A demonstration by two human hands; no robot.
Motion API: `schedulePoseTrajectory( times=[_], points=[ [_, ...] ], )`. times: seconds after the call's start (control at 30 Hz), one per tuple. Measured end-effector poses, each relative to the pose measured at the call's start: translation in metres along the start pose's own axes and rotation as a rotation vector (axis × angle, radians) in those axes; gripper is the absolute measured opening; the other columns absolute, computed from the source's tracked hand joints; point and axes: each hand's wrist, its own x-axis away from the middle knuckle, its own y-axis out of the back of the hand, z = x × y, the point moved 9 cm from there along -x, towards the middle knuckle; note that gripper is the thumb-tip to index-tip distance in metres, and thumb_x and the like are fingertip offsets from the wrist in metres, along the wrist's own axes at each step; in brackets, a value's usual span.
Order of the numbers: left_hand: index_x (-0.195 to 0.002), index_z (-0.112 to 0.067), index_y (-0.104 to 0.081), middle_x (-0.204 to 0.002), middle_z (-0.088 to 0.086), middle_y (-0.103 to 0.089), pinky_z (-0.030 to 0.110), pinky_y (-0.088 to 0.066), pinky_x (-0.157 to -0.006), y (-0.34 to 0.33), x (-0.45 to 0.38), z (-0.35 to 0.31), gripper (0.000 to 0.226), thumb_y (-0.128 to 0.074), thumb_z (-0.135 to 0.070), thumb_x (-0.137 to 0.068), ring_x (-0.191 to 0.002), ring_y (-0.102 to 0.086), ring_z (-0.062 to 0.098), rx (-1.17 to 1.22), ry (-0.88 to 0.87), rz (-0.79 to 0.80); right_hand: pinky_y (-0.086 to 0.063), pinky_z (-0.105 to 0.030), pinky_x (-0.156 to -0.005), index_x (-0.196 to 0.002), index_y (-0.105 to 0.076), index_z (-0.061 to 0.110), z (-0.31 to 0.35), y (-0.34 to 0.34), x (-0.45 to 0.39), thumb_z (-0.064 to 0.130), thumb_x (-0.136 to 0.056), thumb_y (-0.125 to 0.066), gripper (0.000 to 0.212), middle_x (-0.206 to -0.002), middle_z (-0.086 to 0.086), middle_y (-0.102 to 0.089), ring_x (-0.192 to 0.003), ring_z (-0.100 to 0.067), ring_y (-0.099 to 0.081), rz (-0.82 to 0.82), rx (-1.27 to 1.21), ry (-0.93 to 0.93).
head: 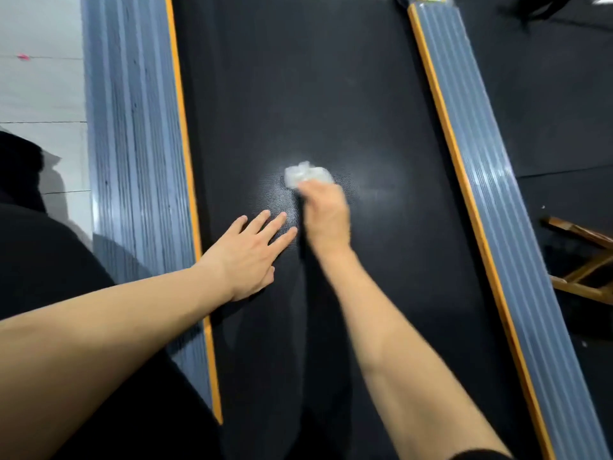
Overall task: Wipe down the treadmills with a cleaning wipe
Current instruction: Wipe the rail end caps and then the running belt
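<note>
Head view, steeply down, close over treadmill belt (298,94)

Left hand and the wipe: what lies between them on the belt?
In the head view, only bare black treadmill belt lies between the left hand, flat on it, and the crumpled wipe, which the right hand grips.

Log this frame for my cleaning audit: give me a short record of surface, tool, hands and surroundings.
surface: black treadmill belt, between two grey side rails with orange edges
tool: crumpled white wipe, on the belt's middle
right hand: grips the wipe, blurred
left hand: flat on the belt, fingers straight, holding nothing
beside the treadmill: wooden frame on the dark floor, right side
</note>
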Motion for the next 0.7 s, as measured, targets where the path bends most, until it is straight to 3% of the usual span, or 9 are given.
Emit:
schedulePoseTrajectory(
  times=[0.07,0.17,0.27,0.33,0.43,0.53,0.63,0.7],
  points=[
    [-0.163,-0.018,0.009,-0.17,0.013,0.015,0.054,-0.015,-0.125,-0.004,-0.007,0.001,0.085,-0.036,-0.057,-0.102,-0.157,0.003,0.036,-0.011,0.023,0.041,-0.052,-0.034,-0.089,-0.114,-0.073,0.013,0.027,-0.024,0.016,0.005,-0.09,-0.062,0.027,-0.11,0.002,-0.069,-0.101,-0.01,-0.057,0.081,0.001,0.167],
    [-0.16,-0.021,0.022,-0.167,0.014,0.024,0.054,-0.011,-0.126,-0.014,-0.013,0.009,0.103,-0.04,-0.072,-0.095,-0.156,0.008,0.039,-0.02,0.051,0.09,-0.05,-0.036,-0.094,-0.114,-0.072,0.017,-0.02,-0.007,0.002,0.001,-0.098,-0.057,0.027,-0.119,0.002,-0.067,-0.109,-0.017,-0.061,0.107,0.022,0.238],
    [-0.156,-0.022,0.03,-0.165,0.013,0.03,0.053,-0.007,-0.127,-0.024,-0.016,0.01,0.109,-0.039,-0.077,-0.093,-0.156,0.013,0.04,-0.02,0.064,0.121,-0.049,-0.023,-0.084,-0.098,-0.074,0.017,-0.119,0.065,-0.022,0.002,-0.095,-0.054,0.026,-0.104,0.0,-0.071,-0.092,-0.011,-0.067,-0.079,0.31,0.022],
    [-0.155,-0.023,0.033,-0.164,0.012,0.033,0.052,-0.005,-0.127,-0.028,-0.017,0.01,0.109,-0.038,-0.078,-0.093,-0.155,0.016,0.039,-0.018,0.067,0.128,-0.052,-0.034,-0.072,-0.091,-0.075,0.013,-0.179,0.112,-0.015,0.001,-0.087,-0.054,0.024,-0.091,-0.008,-0.073,-0.079,-0.028,-0.068,-0.167,0.42,-0.198],
    [-0.153,-0.024,0.036,-0.162,0.01,0.038,0.051,-0.001,-0.127,-0.031,-0.018,0.013,0.108,-0.036,-0.078,-0.093,-0.155,0.02,0.037,0.009,0.069,0.152,-0.047,-0.042,-0.073,-0.103,-0.074,0.006,-0.196,0.115,-0.007,0.002,-0.087,-0.051,0.029,-0.101,-0.017,-0.07,-0.083,-0.04,-0.061,-0.208,0.515,-0.441],
    [-0.152,-0.025,0.038,-0.16,0.009,0.041,0.051,0.001,-0.127,-0.032,-0.018,0.011,0.108,-0.036,-0.078,-0.093,-0.154,0.022,0.036,0.021,0.073,0.165,-0.041,-0.038,-0.07,-0.126,-0.063,0.013,-0.123,0.065,-0.012,0.005,-0.09,-0.05,0.039,-0.118,-0.013,-0.066,-0.085,-0.028,-0.058,-0.132,0.618,-0.202],
    [-0.151,-0.026,0.038,-0.156,0.007,0.044,0.051,0.002,-0.127,-0.033,-0.018,0.011,0.108,-0.038,-0.077,-0.094,-0.154,0.023,0.036,0.018,0.082,0.187,-0.049,-0.037,-0.075,-0.114,-0.07,0.014,-0.037,0.016,0.013,-0.003,-0.089,-0.059,0.032,-0.1,-0.007,-0.066,-0.081,-0.028,-0.054,0.039,0.243,0.057],
    [-0.151,-0.026,0.038,-0.158,0.007,0.042,0.05,0.002,-0.127,-0.032,-0.017,0.011,0.108,-0.038,-0.076,-0.094,-0.154,0.023,0.035,0.019,0.086,0.199,-0.048,-0.026,-0.08,-0.112,-0.073,0.013,-0.039,0.021,0.024,0.0,-0.091,-0.061,0.027,-0.098,-0.004,-0.066,-0.084,-0.023,-0.055,0.134,0.121,0.103]
  ],
)
